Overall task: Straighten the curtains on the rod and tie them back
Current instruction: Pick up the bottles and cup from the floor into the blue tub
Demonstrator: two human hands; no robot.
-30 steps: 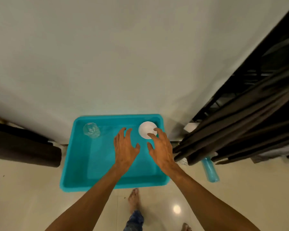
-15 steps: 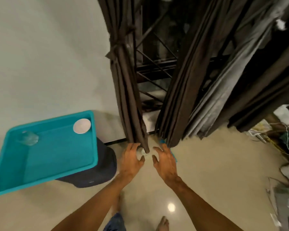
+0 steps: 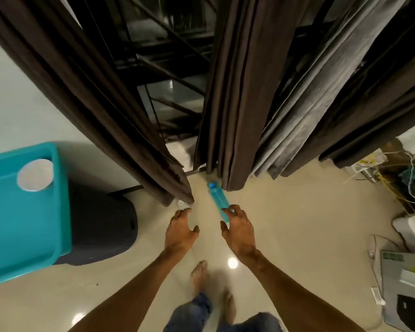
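Observation:
Dark brown curtains hang ahead of me. The left curtain is a bunched panel that reaches the floor. The right curtain hangs in folds, with a greyer panel beside it. A dark window grille shows in the gap between them. My left hand is held out with relaxed fingers just below the left curtain's hem, holding nothing. My right hand is also held out with spread fingers, below the right curtain and above a blue bottle on the floor. The rod is out of view.
A teal tray with a white cup sits on a dark stool at the left. A crumpled clear bottle lies by the left hem. Cables and boxes crowd the right side. My bare feet stand on glossy tile.
My view has swung right from the teal tray to the curtains and come closer to them. Both hands stay held out and empty, now spread further apart.

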